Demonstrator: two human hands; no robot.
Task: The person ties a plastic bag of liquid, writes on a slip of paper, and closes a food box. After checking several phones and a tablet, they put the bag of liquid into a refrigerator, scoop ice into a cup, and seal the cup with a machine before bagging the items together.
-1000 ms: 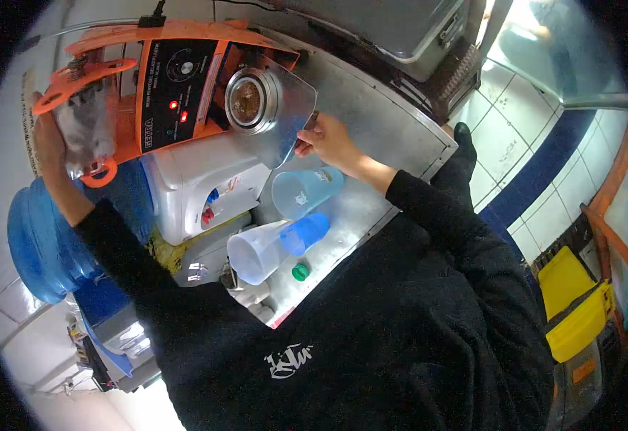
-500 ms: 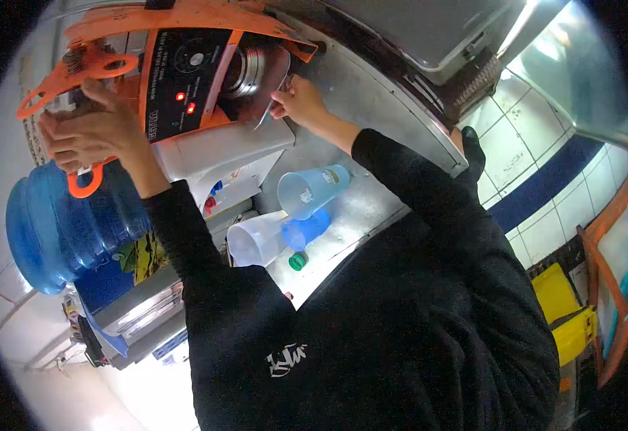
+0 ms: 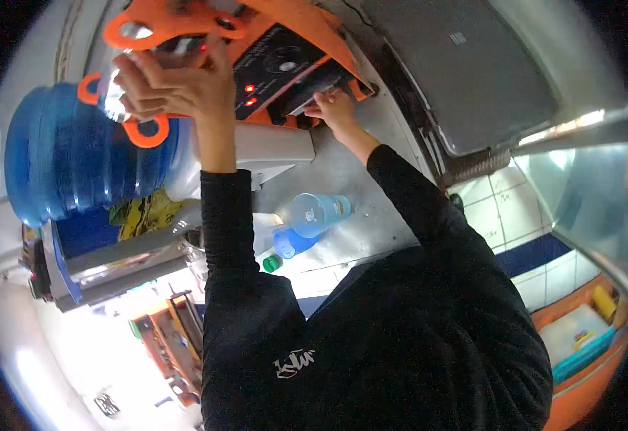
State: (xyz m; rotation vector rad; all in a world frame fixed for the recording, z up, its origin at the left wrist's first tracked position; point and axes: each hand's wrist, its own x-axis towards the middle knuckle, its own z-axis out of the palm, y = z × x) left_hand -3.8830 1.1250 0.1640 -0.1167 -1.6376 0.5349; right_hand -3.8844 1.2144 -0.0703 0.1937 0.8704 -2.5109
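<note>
An orange sealing machine (image 3: 328,36) is seen at the top of the view, tilted, with a white base (image 3: 274,147) beneath it. A black control panel (image 3: 274,65) is set into its front, with a round dial (image 3: 287,49) and two red lamps (image 3: 250,94) that are lit. An orange handle (image 3: 163,27) with ring-shaped openings is mounted at its left side and is gripped by the left hand (image 3: 177,86). A dark tray slot (image 3: 312,99) lies under the panel; the fingers of the right hand (image 3: 335,109) are laid against its front edge.
</note>
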